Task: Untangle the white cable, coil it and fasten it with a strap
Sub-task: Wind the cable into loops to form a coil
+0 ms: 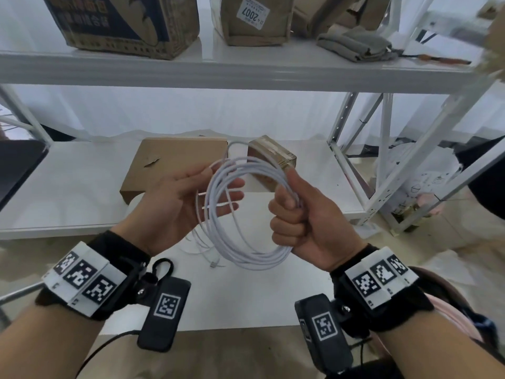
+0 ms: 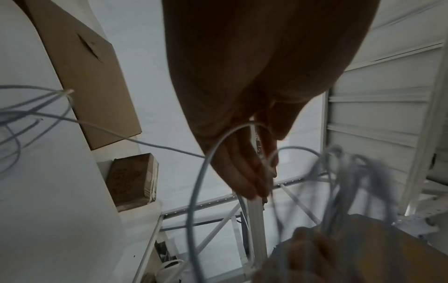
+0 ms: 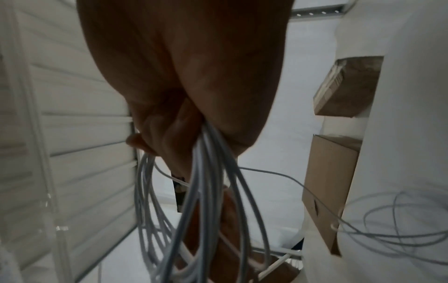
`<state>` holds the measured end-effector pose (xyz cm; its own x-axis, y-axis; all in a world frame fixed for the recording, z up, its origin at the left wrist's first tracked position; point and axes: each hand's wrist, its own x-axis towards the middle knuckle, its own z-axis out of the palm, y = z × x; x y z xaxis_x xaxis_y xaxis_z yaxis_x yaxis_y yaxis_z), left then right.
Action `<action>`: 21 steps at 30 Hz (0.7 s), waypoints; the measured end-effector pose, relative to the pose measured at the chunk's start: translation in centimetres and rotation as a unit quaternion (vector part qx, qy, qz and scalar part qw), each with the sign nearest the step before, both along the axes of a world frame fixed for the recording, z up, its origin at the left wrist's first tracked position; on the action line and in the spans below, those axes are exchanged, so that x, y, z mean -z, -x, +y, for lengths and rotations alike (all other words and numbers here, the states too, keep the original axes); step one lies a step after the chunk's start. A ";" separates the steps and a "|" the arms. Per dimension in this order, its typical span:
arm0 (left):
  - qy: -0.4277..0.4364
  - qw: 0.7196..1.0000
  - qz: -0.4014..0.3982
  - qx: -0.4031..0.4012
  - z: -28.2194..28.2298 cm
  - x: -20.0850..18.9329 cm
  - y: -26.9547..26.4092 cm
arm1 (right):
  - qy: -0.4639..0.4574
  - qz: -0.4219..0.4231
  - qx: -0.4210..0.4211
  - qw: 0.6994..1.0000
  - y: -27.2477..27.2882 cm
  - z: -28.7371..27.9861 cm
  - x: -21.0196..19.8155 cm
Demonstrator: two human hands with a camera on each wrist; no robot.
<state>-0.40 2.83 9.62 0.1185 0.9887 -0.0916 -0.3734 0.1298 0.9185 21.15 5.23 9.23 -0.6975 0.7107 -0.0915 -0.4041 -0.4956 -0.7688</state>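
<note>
The white cable [image 1: 257, 263] is wound into a coil of several loops, held in the air between my hands. My right hand [image 1: 287, 203] grips the coil's right side in a fist, thumb pointing up; the right wrist view shows the bundled loops [image 3: 206, 191] leaving that fist [image 3: 169, 134]. My left hand [image 1: 218, 184] is open, fingers straight, with the coil's left side lying across them. In the left wrist view a strand [image 2: 201, 172] curves past the straight fingers [image 2: 247, 180]. A loose tail hangs to the table and ends in a connector [image 1: 214, 262].
A white table [image 1: 246, 302] lies below my hands. Beyond it a low white shelf [image 1: 68, 187] carries a flat cardboard box [image 1: 175, 165] and a small taped box [image 1: 273, 154]. A white metal rack upright [image 1: 355, 173] stands to the right, with more boxes on the upper shelf.
</note>
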 end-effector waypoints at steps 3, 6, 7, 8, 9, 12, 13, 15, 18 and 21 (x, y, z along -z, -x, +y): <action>-0.015 1.000 -0.008 0.020 -0.2 -0.1 -0.3 | -0.020 -0.063 0.032 0.997 0.4 0.2 0.3; -0.022 0.999 -0.012 0.022 -0.1 0.1 -0.6 | -0.042 -0.105 0.084 0.990 0.7 0.5 0.8; -0.016 1.000 -0.014 0.023 0.0 0.3 -0.8 | -0.055 -0.107 0.091 0.989 0.7 0.5 1.0; -0.009 1.000 -0.015 0.026 0.0 0.4 -0.9 | -0.071 -0.108 0.091 0.987 0.8 0.5 1.2; -0.006 0.999 -0.013 0.029 0.1 0.5 -1.0 | -0.087 -0.110 0.087 0.986 0.8 0.6 1.4; -0.013 0.999 0.022 0.044 0.1 0.8 -1.0 | -0.112 -0.126 0.071 0.983 0.7 0.7 1.7; -0.015 0.998 0.034 0.047 0.1 0.8 -1.0 | -0.125 -0.134 0.062 0.981 0.7 0.7 1.7; -0.014 0.998 0.047 0.048 -0.1 0.8 -1.1 | -0.151 -0.159 0.047 0.975 0.8 0.6 1.7; -0.004 0.998 0.045 0.043 -0.3 0.9 -1.3 | -0.157 -0.182 0.042 0.970 1.1 0.4 2.0; 0.005 0.999 0.029 0.044 -0.4 0.7 -1.5 | -0.163 -0.198 0.045 0.966 1.5 0.1 2.3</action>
